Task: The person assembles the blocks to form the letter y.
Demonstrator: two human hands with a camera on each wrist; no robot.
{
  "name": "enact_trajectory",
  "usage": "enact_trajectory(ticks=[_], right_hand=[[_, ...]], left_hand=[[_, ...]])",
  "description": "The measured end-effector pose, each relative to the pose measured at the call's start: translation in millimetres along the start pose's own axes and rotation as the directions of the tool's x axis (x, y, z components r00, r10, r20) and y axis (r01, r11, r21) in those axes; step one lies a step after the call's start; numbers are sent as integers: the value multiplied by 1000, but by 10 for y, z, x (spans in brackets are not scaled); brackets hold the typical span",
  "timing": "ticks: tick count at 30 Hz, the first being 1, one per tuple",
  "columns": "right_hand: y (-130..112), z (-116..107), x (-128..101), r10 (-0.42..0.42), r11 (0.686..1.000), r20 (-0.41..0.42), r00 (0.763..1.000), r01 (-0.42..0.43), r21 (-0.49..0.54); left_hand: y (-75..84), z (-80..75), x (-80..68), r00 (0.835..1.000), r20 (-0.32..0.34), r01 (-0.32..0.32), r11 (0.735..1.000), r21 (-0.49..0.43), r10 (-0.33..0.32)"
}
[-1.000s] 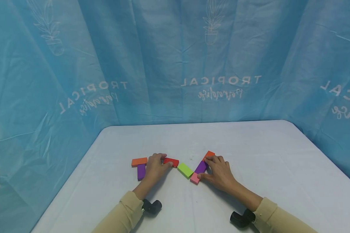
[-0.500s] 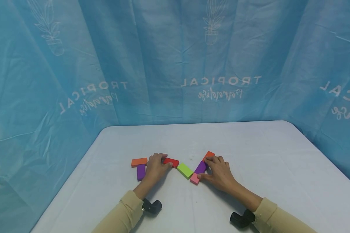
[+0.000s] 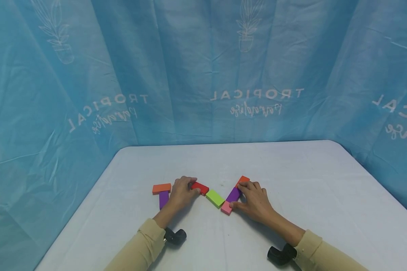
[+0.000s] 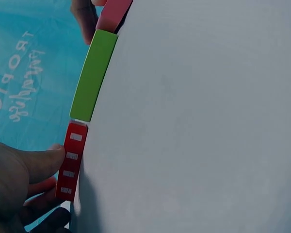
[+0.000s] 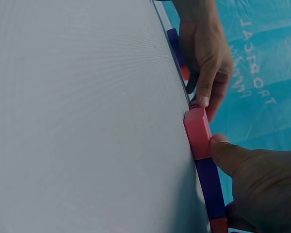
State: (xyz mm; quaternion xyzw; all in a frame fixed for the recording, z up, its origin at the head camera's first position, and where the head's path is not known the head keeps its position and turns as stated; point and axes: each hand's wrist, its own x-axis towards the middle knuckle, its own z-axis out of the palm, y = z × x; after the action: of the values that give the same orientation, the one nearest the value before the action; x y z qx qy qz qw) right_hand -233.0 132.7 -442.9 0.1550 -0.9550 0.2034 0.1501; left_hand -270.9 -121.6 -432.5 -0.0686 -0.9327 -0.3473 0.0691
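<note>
My left hand (image 3: pixel 181 193) pinches a red block (image 3: pixel 200 188) between thumb and fingers; white marks show on its near side in the left wrist view. The red block's right end meets a lime green block (image 3: pixel 215 198). Beyond that, a pink block (image 3: pixel 226 207), a purple block (image 3: pixel 233 194) and an orange block (image 3: pixel 242 180) form a slanting row up to the right. My right hand (image 3: pixel 256 201) holds this row, thumb against the pink block and forefinger near where purple meets orange. The other right fingers are partly hidden in the right wrist view.
Left of my left hand lie another orange block (image 3: pixel 161 189) and another purple block (image 3: pixel 164 200), set in a T shape. The table (image 3: pixel 203 241) has a white cover. A blue printed curtain (image 3: pixel 190 75) hangs behind and at the sides.
My left hand has moved slightly right and away from me, turning the red block to a steeper slant in line with the green one. My right hand keeps still.
</note>
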Motion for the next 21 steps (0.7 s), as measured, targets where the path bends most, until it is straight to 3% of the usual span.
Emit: enact_trajectory(ticks=[11, 21], right_hand=[[-1, -2, 6, 7, 1000, 12, 1000, -7, 7], [-9, -9, 13, 10, 1000, 23, 1000, -10, 7]], left_hand=[[-36, -15, 63, 997, 71, -17, 1000, -18, 18], [-29, -10, 102, 995, 89, -44, 999, -30, 46]])
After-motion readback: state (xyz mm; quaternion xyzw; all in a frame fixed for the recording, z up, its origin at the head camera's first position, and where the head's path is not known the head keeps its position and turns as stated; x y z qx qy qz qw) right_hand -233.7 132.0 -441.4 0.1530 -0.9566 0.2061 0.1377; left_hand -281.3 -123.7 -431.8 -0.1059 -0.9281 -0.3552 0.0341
